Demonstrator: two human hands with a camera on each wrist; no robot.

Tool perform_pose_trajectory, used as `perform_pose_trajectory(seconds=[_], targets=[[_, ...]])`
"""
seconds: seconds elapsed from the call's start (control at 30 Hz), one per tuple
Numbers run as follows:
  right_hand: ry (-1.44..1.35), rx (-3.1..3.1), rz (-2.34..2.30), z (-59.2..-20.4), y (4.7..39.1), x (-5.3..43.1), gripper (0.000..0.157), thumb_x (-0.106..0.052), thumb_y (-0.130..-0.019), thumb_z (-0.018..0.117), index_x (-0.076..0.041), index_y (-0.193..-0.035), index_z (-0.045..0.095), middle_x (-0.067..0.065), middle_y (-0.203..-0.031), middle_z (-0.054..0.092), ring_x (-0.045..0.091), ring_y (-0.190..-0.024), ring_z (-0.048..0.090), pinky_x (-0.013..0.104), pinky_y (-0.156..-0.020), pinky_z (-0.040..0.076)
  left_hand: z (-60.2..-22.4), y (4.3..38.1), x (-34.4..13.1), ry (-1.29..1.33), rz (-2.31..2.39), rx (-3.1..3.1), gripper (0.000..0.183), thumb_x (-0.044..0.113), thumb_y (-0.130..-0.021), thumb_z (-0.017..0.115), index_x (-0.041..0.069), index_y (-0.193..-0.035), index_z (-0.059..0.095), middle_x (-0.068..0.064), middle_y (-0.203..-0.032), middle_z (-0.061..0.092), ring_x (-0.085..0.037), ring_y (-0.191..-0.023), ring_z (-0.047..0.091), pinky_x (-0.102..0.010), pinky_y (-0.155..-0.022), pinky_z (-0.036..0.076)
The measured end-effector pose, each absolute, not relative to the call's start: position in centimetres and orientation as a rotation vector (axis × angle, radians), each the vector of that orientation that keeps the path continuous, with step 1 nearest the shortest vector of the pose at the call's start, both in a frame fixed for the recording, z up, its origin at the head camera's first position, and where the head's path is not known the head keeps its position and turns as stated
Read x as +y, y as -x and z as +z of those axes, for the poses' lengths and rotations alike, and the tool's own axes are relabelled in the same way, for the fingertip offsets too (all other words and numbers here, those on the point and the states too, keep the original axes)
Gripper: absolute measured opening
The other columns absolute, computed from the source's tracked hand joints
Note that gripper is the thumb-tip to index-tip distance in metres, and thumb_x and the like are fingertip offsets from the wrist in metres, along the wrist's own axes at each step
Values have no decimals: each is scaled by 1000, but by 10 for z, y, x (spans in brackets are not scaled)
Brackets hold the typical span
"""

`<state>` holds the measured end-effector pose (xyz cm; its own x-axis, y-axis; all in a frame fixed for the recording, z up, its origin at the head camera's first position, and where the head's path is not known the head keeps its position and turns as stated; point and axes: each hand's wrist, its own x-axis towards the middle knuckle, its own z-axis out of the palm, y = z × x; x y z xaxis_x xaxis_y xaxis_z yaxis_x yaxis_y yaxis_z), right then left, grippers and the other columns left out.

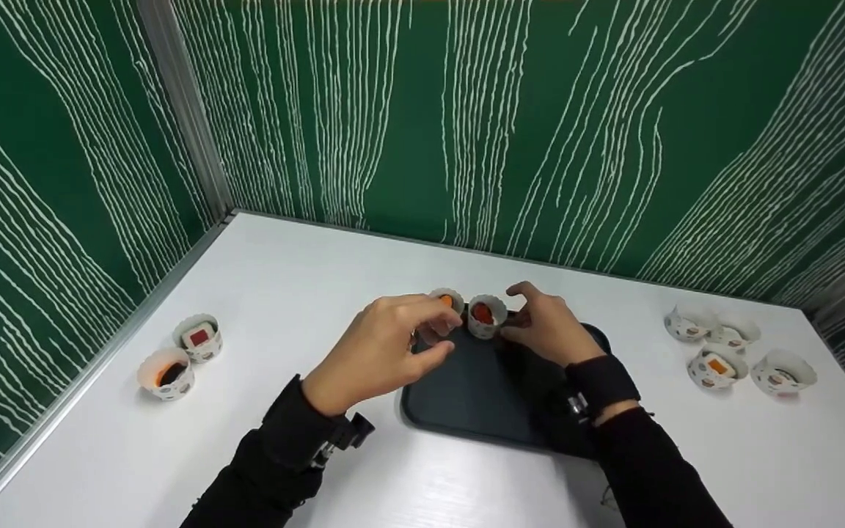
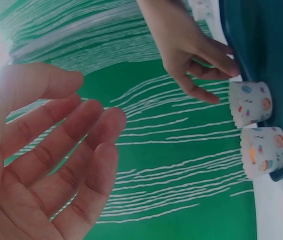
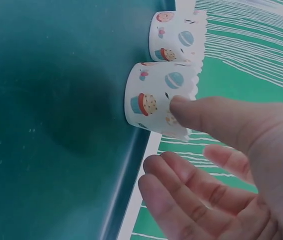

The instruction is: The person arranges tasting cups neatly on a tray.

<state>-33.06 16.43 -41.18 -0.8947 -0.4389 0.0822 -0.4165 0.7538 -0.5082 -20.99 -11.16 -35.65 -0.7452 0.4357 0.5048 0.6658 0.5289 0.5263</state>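
Observation:
Two white paper baking cups printed with cupcakes stand side by side at the far edge of a dark tray. One cup holds something dark red; the other cup has something orange inside and is partly behind my left hand in the head view. My right hand is beside the red-filled cup, fingers spread and loosely bent. Its thumb overlaps that cup's rim in the right wrist view, the other fingers apart from it. My left hand hovers over the tray's left side, fingers loosely bent, holding nothing.
Two similar cups, one with a white-and-red piece and one with a black-and-orange piece, stand at the left. Several more cups cluster at the right of the white table. Green panels with white lines rise behind.

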Motion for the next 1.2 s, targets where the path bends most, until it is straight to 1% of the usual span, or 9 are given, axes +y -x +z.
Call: perform_pose_trajectory(seconds=[0.17, 0.3, 0.5, 0.6, 0.77, 1.0, 1.2], targets=[[708, 2927, -820, -412, 326, 174, 61, -16, -98, 78, 1, -150, 50, 18, -102, 76, 30, -92, 74, 51, -85, 59, -358, 209, -110, 913, -1032, -2488, 19, 10, -95, 80, 10, -114, 76, -3, -105, 76, -13, -89, 75, -25, -80, 61], [729, 2948, -826, -414, 322, 182, 59, -16, -98, 78, 2, -148, 52, 16, -99, 75, 27, -90, 72, 50, -83, 59, -360, 209, -109, 908, -1028, -2517, 19, 12, -97, 80, 10, -116, 76, -4, -107, 76, -14, -91, 75, -28, -82, 61], [722, 2963, -841, -414, 312, 190, 58, -17, -97, 79, 0, -147, 55, 18, -104, 73, 27, -91, 68, 48, -84, 56, -364, 210, -108, 904, -1014, -2560, 20, 15, -98, 79, 11, -117, 76, -4, -108, 76, -15, -93, 73, -32, -83, 61], [720, 2965, -858, -411, 304, 193, 55, -19, -97, 80, -2, -145, 58, 20, -107, 73, 29, -94, 68, 50, -85, 55, -365, 211, -107, 909, -1004, -2579, 21, 17, -99, 79, 12, -119, 75, -4, -109, 76, -15, -95, 72, -31, -85, 60], [750, 2980, -872, -409, 289, 194, 47, -21, -98, 80, -4, -139, 64, 18, -110, 72, 34, -102, 70, 52, -88, 57, -368, 213, -106, 896, -985, -2609, 23, 17, -98, 80, 12, -120, 75, -3, -108, 75, -16, -97, 71, -30, -87, 60], [777, 2984, -869, -407, 264, 197, 37, -22, -98, 80, -10, -131, 69, 13, -116, 71, 31, -108, 70, 49, -93, 57, -374, 217, -105, 883, -990, -2650, 26, 17, -97, 81, 11, -122, 75, -4, -108, 74, -17, -99, 71, -32, -88, 60], [737, 2969, -890, -403, 245, 203, 34, -24, -98, 80, -15, -129, 71, 7, -121, 70, 30, -112, 70, 52, -97, 58, -380, 218, -102, 866, -992, -2699, 29, 17, -97, 81, 12, -125, 74, -4, -110, 74, -20, -103, 71, -33, -90, 60]])
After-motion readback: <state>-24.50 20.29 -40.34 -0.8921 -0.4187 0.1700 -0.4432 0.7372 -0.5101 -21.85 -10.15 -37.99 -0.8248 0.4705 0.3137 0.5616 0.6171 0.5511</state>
